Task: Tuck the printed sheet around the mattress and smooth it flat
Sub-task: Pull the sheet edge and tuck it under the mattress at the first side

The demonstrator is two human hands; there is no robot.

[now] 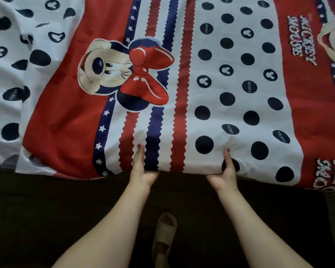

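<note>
The printed sheet (182, 78), red, white and navy with cartoon mouse figures, dots and stripes, covers the mattress across the upper part of the head view. Its near edge hangs over the dark mattress side (66, 200). My left hand (142, 171) grips that edge at the navy stripe, thumb on top, fingers hidden underneath. My right hand (225, 175) grips the same edge at the dotted white band, thumb on top. Small puckers rise in the cloth just above each thumb. The sheet lies wrinkled at the far left and flatter in the middle and right.
My foot in a beige sandal (163, 236) stands on the dark floor between my forearms, close to the bed's side. The sheet's left corner (25, 163) lies loose and folded near the mattress edge.
</note>
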